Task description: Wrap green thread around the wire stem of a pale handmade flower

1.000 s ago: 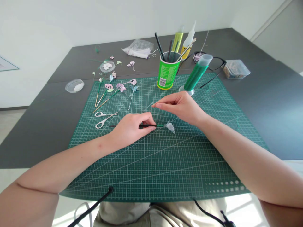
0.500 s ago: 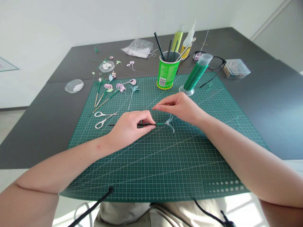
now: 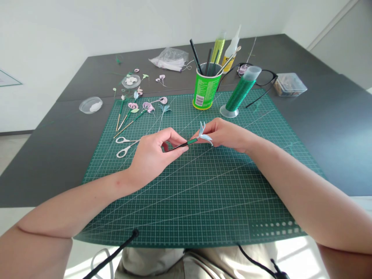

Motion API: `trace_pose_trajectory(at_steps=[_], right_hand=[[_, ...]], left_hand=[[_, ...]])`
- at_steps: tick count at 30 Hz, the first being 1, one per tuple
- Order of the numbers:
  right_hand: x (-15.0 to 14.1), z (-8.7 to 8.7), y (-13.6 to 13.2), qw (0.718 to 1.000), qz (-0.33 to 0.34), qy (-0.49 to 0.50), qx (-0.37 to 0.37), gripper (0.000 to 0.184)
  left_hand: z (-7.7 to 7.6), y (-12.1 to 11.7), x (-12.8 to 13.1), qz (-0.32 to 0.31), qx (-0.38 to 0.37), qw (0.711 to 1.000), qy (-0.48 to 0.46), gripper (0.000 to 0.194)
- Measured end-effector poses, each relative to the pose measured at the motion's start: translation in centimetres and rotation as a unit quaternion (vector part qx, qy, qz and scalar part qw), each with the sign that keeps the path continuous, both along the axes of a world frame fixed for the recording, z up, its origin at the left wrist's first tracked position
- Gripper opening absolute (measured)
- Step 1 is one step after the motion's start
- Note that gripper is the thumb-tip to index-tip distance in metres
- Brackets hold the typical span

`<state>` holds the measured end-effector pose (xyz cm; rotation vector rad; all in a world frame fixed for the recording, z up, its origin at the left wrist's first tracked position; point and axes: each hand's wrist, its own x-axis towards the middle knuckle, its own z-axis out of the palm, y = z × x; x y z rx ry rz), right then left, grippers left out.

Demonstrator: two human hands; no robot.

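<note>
In the head view, the left hand (image 3: 154,155) is narrowed to a pinch, thumb and fingertips closed on a dark stick (image 3: 178,147) just left of its green wrapping (image 3: 192,141). The pale blue flower (image 3: 205,137) stands at the stick's right end, above the middle of the cutting mat (image 3: 203,201). The right hand (image 3: 225,133) is just behind it on the far side, its fingers drawn in; whether they grip a thread or the stem, I cannot tell, since the flower partly covers them. The white scissors (image 3: 132,145) lie to the left, partly behind the left hand, and the green thread spool (image 3: 240,93) stands farther off to the right.

The main risk, I judge, is bent or crushed petals, if the right fingers press against them while so near. The wrapping might also slip or loosen if the left pinch slackens or rolls the stick unevenly.

Compared with half a second ago, the stick tilts up toward its right end rather than lying level, the petals read more clearly, and the right hand has come close to the flower
</note>
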<state>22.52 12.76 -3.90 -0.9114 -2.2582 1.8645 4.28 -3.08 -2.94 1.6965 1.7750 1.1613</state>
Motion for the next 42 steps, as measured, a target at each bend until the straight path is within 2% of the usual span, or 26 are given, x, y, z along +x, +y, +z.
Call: trace_pose_trajectory(at_steps=[4, 8, 14, 23, 26, 32, 38, 42], right_hand=[[0.2, 0.1, 0.1, 0.999, 0.038, -0.006, 0.006, 0.027], [0.2, 0.2, 0.0, 0.996, 0.09, -0.028, 0.01, 0.031], [0.1, 0.2, 0.0, 0.996, 0.09, -0.01, 0.0, 0.035], [0.1, 0.0, -0.1, 0.995, 0.097, -0.006, 0.013, 0.036], [0.1, -0.1, -0.1, 0.997, 0.077, -0.006, 0.009, 0.035], [0.1, 0.2, -0.2, 0.999, 0.023, 0.029, 0.02, 0.03], [0.1, 0.3, -0.3, 0.999, 0.021, 0.026, 0.021, 0.027], [0.2, 0.1, -0.2, 0.996, -0.03, 0.059, -0.052, 0.022]], left_hand=[[-0.4, 0.3, -0.2, 0.012, -0.012, 0.998, -0.062, 0.009], [-0.8, 0.8, -0.4, 0.003, -0.039, 0.994, -0.105, 0.014], [-0.5, 0.8, -0.5, 0.008, -0.063, 0.992, -0.109, 0.019], [-1.0, 0.8, -0.6, -0.018, -0.068, 0.987, -0.142, 0.013], [-1.1, 1.0, -0.6, -0.025, -0.074, 0.983, -0.166, 0.015], [-1.2, 1.1, -0.5, -0.028, -0.04, 0.982, -0.184, 0.015], [-1.1, 1.0, -0.7, -0.029, -0.037, 0.986, -0.162, 0.017], [-0.9, 1.2, -1.0, -0.027, -0.013, 0.987, -0.16, 0.012]])
